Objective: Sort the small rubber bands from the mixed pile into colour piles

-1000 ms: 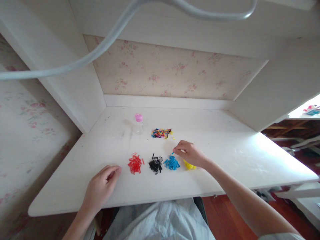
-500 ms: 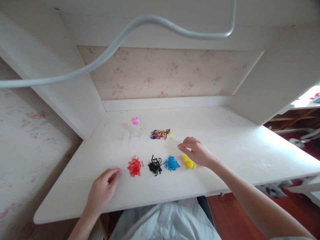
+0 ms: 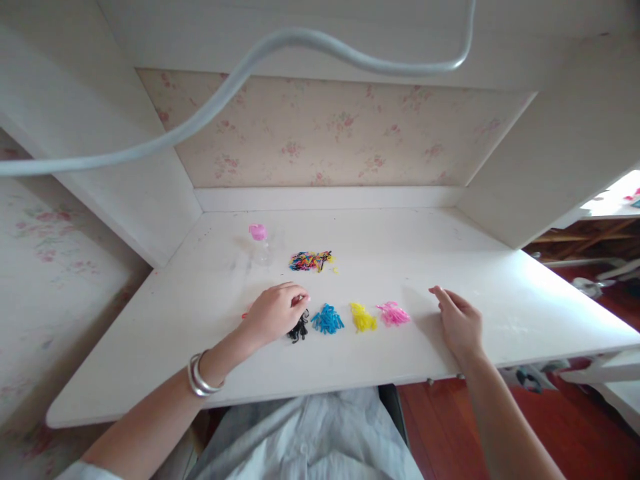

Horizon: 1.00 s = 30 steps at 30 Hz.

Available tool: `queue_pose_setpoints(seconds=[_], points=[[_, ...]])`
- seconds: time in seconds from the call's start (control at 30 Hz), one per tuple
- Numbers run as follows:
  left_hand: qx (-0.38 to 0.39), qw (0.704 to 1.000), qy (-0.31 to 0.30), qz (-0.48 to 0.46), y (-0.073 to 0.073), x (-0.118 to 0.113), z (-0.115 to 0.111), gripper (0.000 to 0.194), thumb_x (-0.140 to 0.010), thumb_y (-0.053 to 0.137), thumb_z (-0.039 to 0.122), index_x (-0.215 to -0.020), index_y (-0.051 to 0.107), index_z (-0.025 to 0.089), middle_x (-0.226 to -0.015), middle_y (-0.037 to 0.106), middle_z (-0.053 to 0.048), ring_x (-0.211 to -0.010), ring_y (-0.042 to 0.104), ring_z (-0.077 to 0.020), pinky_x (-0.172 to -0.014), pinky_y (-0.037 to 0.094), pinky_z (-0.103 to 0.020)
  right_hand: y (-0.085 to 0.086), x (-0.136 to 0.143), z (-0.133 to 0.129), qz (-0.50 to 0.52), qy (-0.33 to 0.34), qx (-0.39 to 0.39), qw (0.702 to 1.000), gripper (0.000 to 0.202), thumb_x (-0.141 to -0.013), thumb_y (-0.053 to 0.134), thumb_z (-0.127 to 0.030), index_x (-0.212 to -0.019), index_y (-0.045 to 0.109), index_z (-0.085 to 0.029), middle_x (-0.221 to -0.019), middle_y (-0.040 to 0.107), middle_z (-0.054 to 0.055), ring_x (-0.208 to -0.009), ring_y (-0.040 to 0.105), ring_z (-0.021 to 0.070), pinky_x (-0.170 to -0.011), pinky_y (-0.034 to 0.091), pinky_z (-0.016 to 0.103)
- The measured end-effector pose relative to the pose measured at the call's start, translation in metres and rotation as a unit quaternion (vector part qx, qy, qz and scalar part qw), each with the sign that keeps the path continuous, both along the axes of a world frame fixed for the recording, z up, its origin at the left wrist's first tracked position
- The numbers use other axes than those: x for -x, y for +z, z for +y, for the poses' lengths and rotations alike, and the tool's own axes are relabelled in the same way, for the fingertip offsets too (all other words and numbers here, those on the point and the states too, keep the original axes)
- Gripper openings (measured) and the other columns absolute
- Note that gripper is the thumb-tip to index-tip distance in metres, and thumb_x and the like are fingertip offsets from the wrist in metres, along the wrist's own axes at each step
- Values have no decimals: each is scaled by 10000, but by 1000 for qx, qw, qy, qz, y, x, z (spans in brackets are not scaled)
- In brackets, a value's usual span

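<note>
My left hand [image 3: 277,311] hovers over the near row of piles, its thumb and fingertips pinched together. It hides most of the red rubber bands [image 3: 245,315] and part of the black rubber bands [image 3: 299,329]. Rightward along the row lie small piles of blue rubber bands [image 3: 327,319], yellow rubber bands [image 3: 363,318] and pink rubber bands [image 3: 395,313]. To the right of the pink pile is my right hand [image 3: 461,327], fingers curled and thumb against the forefinger. Whatever either pinch holds is too small to tell. Behind the row sits a mixed-colour heap of rubber bands [image 3: 309,261].
A clear little container with a pink heart-like lid [image 3: 258,232] stands left of the mixed heap. The white desk [image 3: 370,367] has side panels left and right and a back board. A white cable [image 3: 295,37] crosses the top of the view.
My left hand has moved right and forward over the red and black piles. My right hand has drawn back to the right, uncovering the pink pile. The view has shifted slightly.
</note>
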<state>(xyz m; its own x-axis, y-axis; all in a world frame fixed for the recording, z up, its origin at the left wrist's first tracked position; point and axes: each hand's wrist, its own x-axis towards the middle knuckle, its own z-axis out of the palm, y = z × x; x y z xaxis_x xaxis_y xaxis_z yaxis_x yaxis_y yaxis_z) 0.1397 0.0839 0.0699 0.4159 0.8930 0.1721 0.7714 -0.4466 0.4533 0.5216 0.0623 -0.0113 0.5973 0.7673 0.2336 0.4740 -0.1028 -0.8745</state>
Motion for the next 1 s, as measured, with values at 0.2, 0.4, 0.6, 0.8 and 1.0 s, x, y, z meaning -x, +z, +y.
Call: queue_pose_setpoints(seconds=[0.2, 0.4, 0.6, 0.8, 1.0], points=[[-9, 999, 7, 47, -4, -30, 38, 230, -857, 459, 306, -866, 682, 252, -942, 689, 3, -815, 630, -150, -752, 458, -248, 8, 11, 0, -26, 26, 59, 998, 456, -732, 588, -560, -912, 741, -170, -928, 722, 77, -897, 626, 252, -759, 426, 302], [-11, 993, 30, 111, -10, -46, 62, 249, -837, 466, 345, -874, 694, 249, -986, 674, -27, -834, 639, -183, -734, 483, -281, 10, 11, -2, -55, 28, 98, 993, 439, -745, 571, -549, -919, 744, -184, -907, 727, 52, -888, 639, 253, -774, 440, 298], [-20, 987, 37, 153, -19, -68, 72, 313, -843, 469, 435, -912, 683, 217, -1019, 662, -61, -901, 637, -207, -788, 490, -314, 9, 12, -1, -68, 35, 107, 991, 424, -753, 562, -545, -921, 742, -200, -927, 726, 43, -925, 635, 260, -811, 440, 307], [-24, 984, 27, 172, -29, -87, 78, 329, -875, 445, 381, -970, 666, 156, -1049, 638, -111, -943, 629, -236, -777, 503, -338, 11, 13, -1, -80, 39, 116, 989, 430, -762, 548, -548, -928, 742, -202, -945, 723, 46, -924, 635, 257, -782, 443, 299], [-7, 983, 9, 185, -38, -92, 85, 280, -901, 486, 313, -1090, 591, 135, -1107, 595, -101, -974, 596, -210, -820, 499, -391, 8, 10, -1, -88, 40, 100, 990, 451, -755, 543, -559, -917, 749, -192, -879, 729, 53, -863, 644, 250, -756, 446, 296]])
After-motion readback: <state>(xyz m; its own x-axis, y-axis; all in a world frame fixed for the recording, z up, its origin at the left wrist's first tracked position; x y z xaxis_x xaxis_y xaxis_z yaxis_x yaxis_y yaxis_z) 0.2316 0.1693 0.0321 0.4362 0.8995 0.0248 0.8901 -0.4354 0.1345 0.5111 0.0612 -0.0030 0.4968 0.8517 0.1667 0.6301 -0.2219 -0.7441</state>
